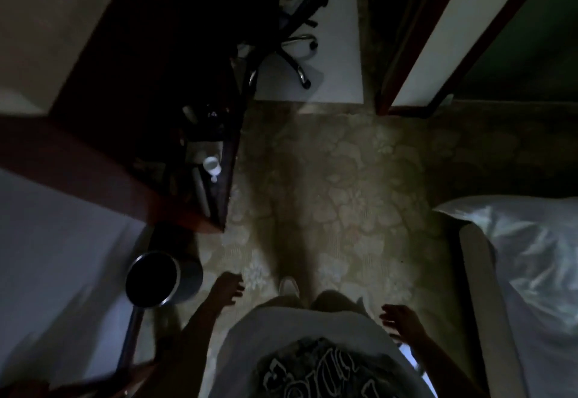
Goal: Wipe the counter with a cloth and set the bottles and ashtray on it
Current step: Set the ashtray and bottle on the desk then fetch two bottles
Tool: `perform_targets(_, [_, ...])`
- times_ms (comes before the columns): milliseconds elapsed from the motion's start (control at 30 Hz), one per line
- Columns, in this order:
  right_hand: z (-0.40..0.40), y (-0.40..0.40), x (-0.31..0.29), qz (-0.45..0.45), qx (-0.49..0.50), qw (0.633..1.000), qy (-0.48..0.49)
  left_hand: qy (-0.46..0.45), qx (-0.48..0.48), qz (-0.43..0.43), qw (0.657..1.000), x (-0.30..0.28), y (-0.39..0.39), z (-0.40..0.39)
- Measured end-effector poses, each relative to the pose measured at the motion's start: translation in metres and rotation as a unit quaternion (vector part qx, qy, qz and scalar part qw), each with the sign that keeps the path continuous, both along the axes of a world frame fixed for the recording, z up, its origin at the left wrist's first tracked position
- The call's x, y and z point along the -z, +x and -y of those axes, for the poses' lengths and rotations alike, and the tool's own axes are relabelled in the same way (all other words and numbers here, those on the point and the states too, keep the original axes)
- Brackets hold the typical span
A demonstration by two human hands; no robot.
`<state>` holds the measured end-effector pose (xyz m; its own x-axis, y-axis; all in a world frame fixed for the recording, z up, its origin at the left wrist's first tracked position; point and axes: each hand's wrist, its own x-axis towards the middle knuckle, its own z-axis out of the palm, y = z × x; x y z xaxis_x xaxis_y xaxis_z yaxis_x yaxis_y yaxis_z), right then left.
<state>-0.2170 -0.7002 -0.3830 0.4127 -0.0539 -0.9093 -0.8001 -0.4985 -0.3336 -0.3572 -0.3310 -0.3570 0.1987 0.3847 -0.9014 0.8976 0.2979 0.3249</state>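
Counter, the dark wooden unit far left, is stiff and fixed, so wiping it should need only light pressure. Bed at right and metal bin at near left narrow the carpeted way. A white cup sits on the counter. Bottles, ashtray and cloth cannot be made out. Left hand and right hand hang relaxed, holding nothing.

The carpet is beige with a pale floral pattern. The counter is dark reddish-brown wood, and a small white cup sits on it. The bin is silver-rimmed with a black inside. The bed linen is white. The T-shirt is white — its print black with white lettering. The office chair is black on a chrome base.
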Motion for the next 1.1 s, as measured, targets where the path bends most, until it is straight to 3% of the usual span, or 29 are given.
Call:
perform_targets(133, [-0.053,0.09,-0.004,0.003,0.043,0.999,-0.007,0.04,0.025,0.083,0.995,-0.029,0.156,-0.086])
perform_targets(233, [-0.112,0.181,0.005,0.034,0.027,0.999,0.015,0.054,0.018,0.094,0.994,-0.024,0.239,-0.126])
perform_targets(400, [-0.257,0.367,0.005,0.101,-0.092,0.987,0.091,0.047,-0.055,0.091,0.993,-0.026,0.344,-0.179])
perform_targets(500, [-0.371,0.468,-0.038,0.164,-0.198,0.952,0.166,0.078,-0.11,0.169,0.976,-0.067,0.395,-0.223])
perform_targets(600, [-0.493,0.533,-0.1,0.26,-0.296,0.885,0.25,0.165,-0.159,0.266,0.936,-0.133,0.436,-0.27])
perform_targets(700, [-0.605,0.563,-0.171,0.303,-0.321,0.823,0.357,0.253,-0.206,0.383,0.864,-0.207,0.462,-0.317])
perform_targets(833, [-0.73,0.558,-0.254,0.356,-0.353,0.705,0.501,0.41,-0.234,0.423,0.773,-0.296,0.46,-0.376])
perform_targets(967, [-0.822,0.538,-0.313,0.382,-0.467,0.554,0.573,0.583,-0.273,0.349,0.681,-0.346,0.423,-0.435])
perform_targets(1100, [-0.883,0.513,-0.342,0.394,-0.563,0.467,0.556,0.658,-0.274,0.19,0.675,-0.365,0.377,-0.474])
